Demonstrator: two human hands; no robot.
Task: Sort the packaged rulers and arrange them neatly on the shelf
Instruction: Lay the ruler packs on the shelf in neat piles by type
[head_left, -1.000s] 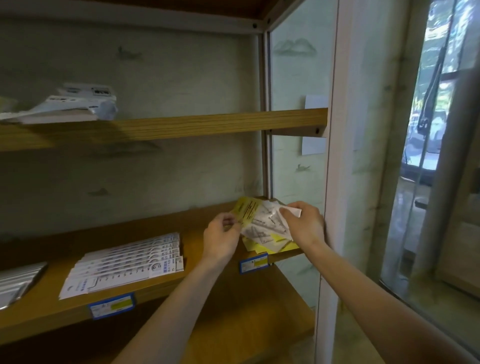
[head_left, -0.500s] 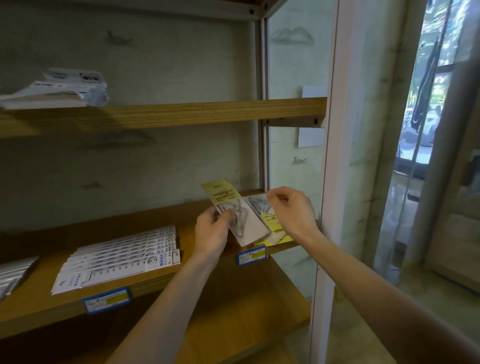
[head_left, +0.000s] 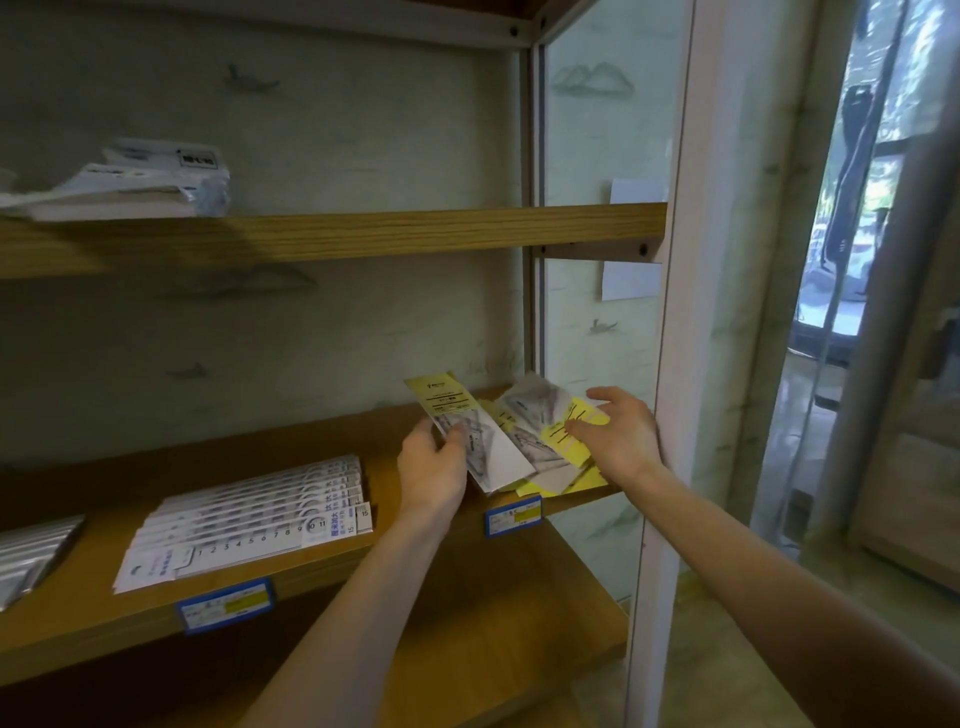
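A person's two bare forearms reach toward the middle shelf (head_left: 322, 577) of a wooden shelving unit, seen from the person's own head. The left hand (head_left: 434, 467) grips one yellow-topped ruler packet (head_left: 467, 431), thumb on its face and fingers curled behind, holding it tilted just above the shelf's front edge. To the right of that packet, a loose pile of yellow packets (head_left: 540, 441) lies at the shelf's right end, some overlapping and skewed, one corner hanging past the edge. The right hand (head_left: 615, 434) rests on this pile with fingers spread and fairly straight, its grip open, pressing the top yellow card. Well to the left of the held packet, a fanned stack of white packaged rulers (head_left: 249, 519) lies flat on the same shelf, printed numbers showing. At the shelf's far left edge sits a grey stack of packets (head_left: 31, 551), partly cut off. Blue price labels (head_left: 226, 605) are fixed to the shelf's front edge. On the upper shelf (head_left: 363, 234), above and left, rests a white crumpled bundle (head_left: 130, 182).
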